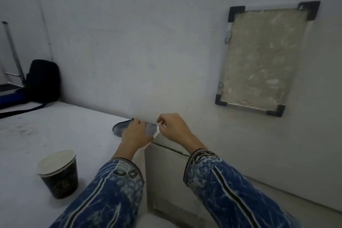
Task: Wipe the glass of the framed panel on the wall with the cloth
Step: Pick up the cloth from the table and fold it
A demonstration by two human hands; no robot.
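Pale wall (148, 42) above a white counter (46, 135). Framed panel (259, 57) hangs at right, its glass cloudy. Left hand (134, 133) and right hand (172, 128) pinch a small grey cloth (150, 128) at the counter's corner; it appears soft and light, best bunched in the palm. Paper cups (58, 173), nested, contents unseen.

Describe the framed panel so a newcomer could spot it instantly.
Start at the pale wall behind the white counter. To the counter's right hangs the framed panel, a tilted rectangle of smeared, dusty glass. Black corner caps distinguish it from everything else.
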